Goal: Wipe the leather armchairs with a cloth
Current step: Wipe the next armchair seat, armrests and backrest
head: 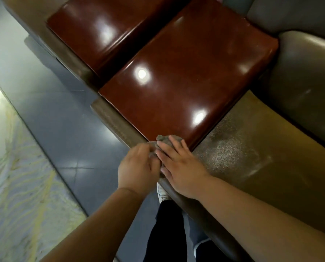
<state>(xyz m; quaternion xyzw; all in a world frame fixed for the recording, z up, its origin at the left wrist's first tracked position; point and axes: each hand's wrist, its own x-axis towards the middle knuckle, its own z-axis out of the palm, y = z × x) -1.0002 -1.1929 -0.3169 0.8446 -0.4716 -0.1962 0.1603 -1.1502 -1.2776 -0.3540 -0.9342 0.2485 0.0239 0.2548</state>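
My grey cloth [162, 143] sits bunched at the front corner of the armchair [252, 157], where the near red-brown seat cushion [180, 87] meets the tan armrest; the wad's long axis runs from lower left to upper right, its free end poking up toward the cushion. My right hand [178, 167] lies flat over it, fingers straight and together, pressing it down and pointing up-left along the armrest's front edge. My left hand [138, 170] comes in from the floor side with fingers curled, pinching the cloth's lower left part. Both forearms reach in from the bottom, nearly meeting at the knuckles. Ahead, the glossy cushion stretches away bare to the backrest, and a second red-brown cushion [93, 31] lies beyond a dark seam. To the left, the seat front drops to dark floor tiles [63, 129], a pale yellow-streaked rug [16, 167] further out. My dark trouser leg [167, 233] stands against the chair's front.
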